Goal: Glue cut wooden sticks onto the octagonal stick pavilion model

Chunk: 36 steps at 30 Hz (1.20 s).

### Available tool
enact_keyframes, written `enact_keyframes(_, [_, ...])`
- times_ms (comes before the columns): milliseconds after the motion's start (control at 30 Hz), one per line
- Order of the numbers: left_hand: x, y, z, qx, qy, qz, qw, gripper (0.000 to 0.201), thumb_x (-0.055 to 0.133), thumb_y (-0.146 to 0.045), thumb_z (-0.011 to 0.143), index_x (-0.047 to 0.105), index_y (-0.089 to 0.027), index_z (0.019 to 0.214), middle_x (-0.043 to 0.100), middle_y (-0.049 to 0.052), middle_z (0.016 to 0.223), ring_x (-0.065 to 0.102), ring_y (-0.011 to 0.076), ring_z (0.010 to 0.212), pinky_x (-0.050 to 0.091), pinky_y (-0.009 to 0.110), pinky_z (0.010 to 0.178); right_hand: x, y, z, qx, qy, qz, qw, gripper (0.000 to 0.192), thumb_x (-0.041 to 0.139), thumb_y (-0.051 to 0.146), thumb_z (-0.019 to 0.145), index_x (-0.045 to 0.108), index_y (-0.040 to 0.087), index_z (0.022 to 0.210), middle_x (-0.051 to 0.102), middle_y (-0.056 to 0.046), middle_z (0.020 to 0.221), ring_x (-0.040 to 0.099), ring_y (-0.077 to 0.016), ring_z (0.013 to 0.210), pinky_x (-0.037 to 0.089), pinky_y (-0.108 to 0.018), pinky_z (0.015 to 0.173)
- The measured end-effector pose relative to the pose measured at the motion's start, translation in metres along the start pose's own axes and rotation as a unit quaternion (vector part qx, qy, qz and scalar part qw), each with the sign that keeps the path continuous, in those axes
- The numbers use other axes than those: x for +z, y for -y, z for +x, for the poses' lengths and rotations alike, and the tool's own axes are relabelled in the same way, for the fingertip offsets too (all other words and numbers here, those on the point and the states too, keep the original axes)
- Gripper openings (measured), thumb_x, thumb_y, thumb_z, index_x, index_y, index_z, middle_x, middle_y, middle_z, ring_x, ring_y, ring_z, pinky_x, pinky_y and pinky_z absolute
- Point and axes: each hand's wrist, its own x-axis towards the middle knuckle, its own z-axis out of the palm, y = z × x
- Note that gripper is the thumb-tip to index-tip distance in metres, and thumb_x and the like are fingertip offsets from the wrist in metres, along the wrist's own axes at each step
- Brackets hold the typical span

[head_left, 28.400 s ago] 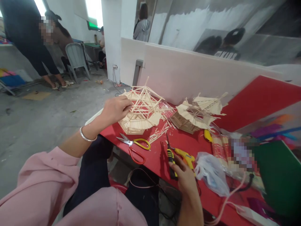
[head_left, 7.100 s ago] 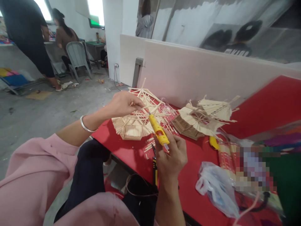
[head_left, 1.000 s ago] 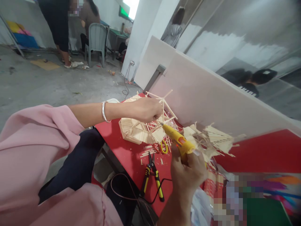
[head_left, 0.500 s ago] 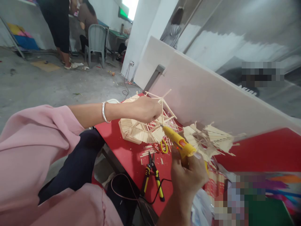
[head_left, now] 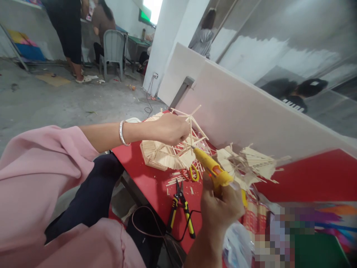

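Observation:
My left hand point(head_left: 175, 129) is closed on a light frame of thin wooden sticks point(head_left: 196, 127), held up over the table. My right hand point(head_left: 221, 204) grips a yellow glue gun point(head_left: 209, 162), its nozzle at a lower joint of the frame; whether it touches I cannot tell. Beneath my left hand lies a many-sided stick construction point(head_left: 158, 158), partly hidden by my hand. Cutting pliers point(head_left: 180, 208) with black and yellow handles lie open on the red table point(head_left: 156, 182). Scissors with a yellow and red handle point(head_left: 194, 173) rest among loose sticks point(head_left: 175, 179).
Right of the glue gun stands another pale stick construction point(head_left: 251, 163). A white board point(head_left: 223, 96) rises along the table's far side. A cable point(head_left: 150, 207) hangs by the near edge, and a clear plastic bag point(head_left: 237, 243) lies at lower right. Other people are in the background.
My right hand and the glue gun have shifted very slightly left, with the nozzle still at the frame's lower joint. My left hand holds nearly the same pose.

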Motion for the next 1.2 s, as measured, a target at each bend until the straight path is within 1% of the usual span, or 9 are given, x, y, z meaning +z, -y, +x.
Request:
enact_keyframes(167, [-0.002, -0.002, 0.000, -0.008, 0.008, 0.003, 1.000, 0.025, 0.055, -0.009, 0.068, 0.077, -0.016, 0.078, 0.065, 0.006, 0.071, 0.048, 0.0135, 0.061, 0.023, 0.032, 0.056, 0.002, 0.000, 0.000, -0.004, -0.009, -0.006, 1.000, 0.025, 0.074, 0.029, 0.083, 0.058, 0.018, 0.067, 0.042, 0.005, 0.060, 0.040, -0.0083, 0.054, 0.033, -0.023, 0.052])
enact_keyframes(367, [-0.002, -0.001, 0.000, -0.004, 0.000, 0.001, 1.000, 0.024, 0.055, -0.009, 0.067, 0.076, -0.016, 0.077, 0.064, 0.005, 0.068, 0.045, 0.0127, 0.059, 0.022, 0.031, 0.055, 0.002, 0.001, 0.000, -0.005, -0.015, -0.008, 1.000, 0.025, 0.074, 0.029, 0.083, 0.058, 0.019, 0.067, 0.044, 0.004, 0.060, 0.042, -0.0086, 0.053, 0.033, -0.023, 0.052])
enact_keyframes(500, [-0.001, -0.001, -0.001, -0.009, 0.007, -0.002, 1.000, 0.023, 0.055, -0.009, 0.068, 0.076, -0.016, 0.076, 0.064, 0.005, 0.070, 0.047, 0.0132, 0.059, 0.023, 0.031, 0.056, 0.004, 0.000, -0.001, -0.009, -0.011, -0.011, 1.000, 0.025, 0.074, 0.029, 0.083, 0.058, 0.018, 0.067, 0.045, 0.004, 0.060, 0.042, -0.0084, 0.053, 0.034, -0.022, 0.052])
enact_keyframes(667, [-0.001, -0.001, -0.002, -0.015, 0.001, 0.000, 1.000, 0.023, 0.054, -0.011, 0.070, 0.076, -0.016, 0.076, 0.065, 0.006, 0.067, 0.047, 0.0132, 0.060, 0.023, 0.031, 0.056, 0.002, 0.001, -0.002, -0.006, -0.012, -0.010, 1.000, 0.022, 0.072, 0.029, 0.084, 0.059, 0.018, 0.069, 0.045, 0.005, 0.059, 0.042, -0.0083, 0.054, 0.033, -0.022, 0.052])
enact_keyframes(833, [-0.003, -0.001, -0.004, -0.006, 0.005, 0.002, 1.000, 0.023, 0.053, -0.013, 0.075, 0.076, -0.015, 0.076, 0.068, 0.006, 0.074, 0.045, 0.0119, 0.060, 0.022, 0.031, 0.055, 0.002, 0.003, -0.004, 0.024, -0.004, -0.006, 1.000, 0.023, 0.071, 0.033, 0.084, 0.060, 0.018, 0.070, 0.045, 0.004, 0.060, 0.041, -0.0087, 0.053, 0.034, -0.023, 0.053])
enact_keyframes(1000, [-0.004, -0.001, -0.004, -0.002, 0.007, 0.002, 1.000, 0.023, 0.054, -0.010, 0.072, 0.077, -0.015, 0.076, 0.067, 0.006, 0.070, 0.043, 0.0120, 0.059, 0.022, 0.032, 0.055, 0.004, 0.000, -0.006, 0.064, -0.008, -0.034, 0.997, 0.033, 0.068, 0.042, 0.084, 0.055, 0.020, 0.064, 0.040, 0.004, 0.057, 0.036, -0.0100, 0.051, 0.031, -0.026, 0.052])
enact_keyframes(1100, [-0.005, -0.003, -0.004, -0.010, 0.007, 0.000, 1.000, 0.024, 0.054, -0.010, 0.071, 0.077, -0.015, 0.076, 0.067, 0.006, 0.069, 0.045, 0.0127, 0.060, 0.023, 0.032, 0.055, 0.004, -0.004, -0.006, 0.099, -0.004, -0.071, 0.993, 0.035, 0.060, 0.046, 0.089, 0.054, 0.020, 0.065, 0.043, 0.002, 0.058, 0.036, -0.0114, 0.051, 0.027, -0.027, 0.052])
enact_keyframes(1200, [-0.007, -0.003, -0.003, -0.015, 0.010, -0.005, 1.000, 0.023, 0.055, -0.010, 0.071, 0.077, -0.016, 0.074, 0.066, 0.006, 0.067, 0.044, 0.0131, 0.058, 0.024, 0.032, 0.055, 0.002, -0.008, -0.003, 0.127, 0.025, -0.093, 0.987, 0.037, 0.051, 0.049, 0.093, 0.056, 0.020, 0.069, 0.049, -0.001, 0.062, 0.040, -0.0136, 0.053, 0.025, -0.029, 0.053])
